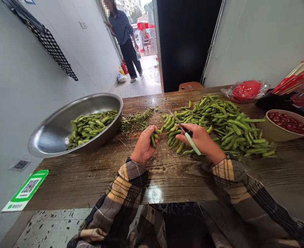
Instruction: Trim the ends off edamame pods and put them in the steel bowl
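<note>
My left hand (pixel 144 144) is closed around a few green edamame pods (pixel 154 138), above the wooden table. My right hand (pixel 200 139) grips what look like scissors with a mint-green handle (pixel 192 143), seen nearly edge-on. Their thin blade points away and to the left, above the near side of a large heap of edamame pods (pixel 234 124). A small gap separates the two hands. Left of them, a wide steel bowl (pixel 51 129) stands tilted, with more pods (pixel 91 127) in it. Trimmed green scraps (pixel 138 120) lie between bowl and heap.
At the right stand a paper tub (pixel 274 129) of dark red beads or fruits, a plastic-wrapped red item (pixel 247 90) and red-tipped sticks (pixel 296 77). A green QR-code card (pixel 26 189) lies at the table's left edge. A person (pixel 126 38) stands by the open doorway.
</note>
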`<state>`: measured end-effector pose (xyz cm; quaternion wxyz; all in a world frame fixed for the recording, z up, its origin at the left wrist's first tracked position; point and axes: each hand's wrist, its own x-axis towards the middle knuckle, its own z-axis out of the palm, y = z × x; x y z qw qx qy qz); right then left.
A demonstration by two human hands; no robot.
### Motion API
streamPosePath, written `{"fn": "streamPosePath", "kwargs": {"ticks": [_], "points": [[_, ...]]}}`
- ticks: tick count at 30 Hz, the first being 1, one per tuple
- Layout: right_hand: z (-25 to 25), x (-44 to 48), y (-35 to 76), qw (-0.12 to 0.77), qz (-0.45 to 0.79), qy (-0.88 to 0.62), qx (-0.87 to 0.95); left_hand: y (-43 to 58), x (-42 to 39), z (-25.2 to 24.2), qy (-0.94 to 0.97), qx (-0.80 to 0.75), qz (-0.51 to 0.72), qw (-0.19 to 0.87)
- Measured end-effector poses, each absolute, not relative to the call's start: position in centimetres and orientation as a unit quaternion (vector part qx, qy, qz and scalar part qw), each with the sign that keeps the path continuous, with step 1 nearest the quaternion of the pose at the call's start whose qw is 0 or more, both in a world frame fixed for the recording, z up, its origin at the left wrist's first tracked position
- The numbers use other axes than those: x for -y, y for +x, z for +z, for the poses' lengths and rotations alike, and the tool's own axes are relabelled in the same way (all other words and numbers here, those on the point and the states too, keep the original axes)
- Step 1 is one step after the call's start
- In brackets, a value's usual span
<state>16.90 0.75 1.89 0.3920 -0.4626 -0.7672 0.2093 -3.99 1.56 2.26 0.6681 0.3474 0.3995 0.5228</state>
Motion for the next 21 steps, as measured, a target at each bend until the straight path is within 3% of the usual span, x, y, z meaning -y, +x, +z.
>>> {"fn": "streamPosePath", "kwargs": {"ticks": [3, 8, 13, 17, 21], "points": [[2.1, -1.1, 17.4, 0.420, 0.216, -0.484, 0.737, -3.5, -1.3, 2.0, 0.452, -0.431, 0.473, 0.621], [2.2, -1.2, 17.1, 0.426, 0.218, -0.479, 0.736, -1.5, -0.4, 1.0, 0.760, -0.457, 0.304, 0.347], [2.3, -1.0, 16.8, 0.421, 0.217, -0.472, 0.744, 0.1, 0.7, 0.7, 0.859, -0.474, 0.114, 0.155], [2.3, -1.0, 16.8, 0.416, 0.224, -0.469, 0.746, -0.1, 0.6, 0.7, 0.854, -0.489, 0.107, 0.145], [2.4, -0.9, 16.9, 0.414, 0.229, -0.458, 0.752, -1.9, -0.6, 0.9, 0.785, -0.498, 0.250, 0.269]]}}
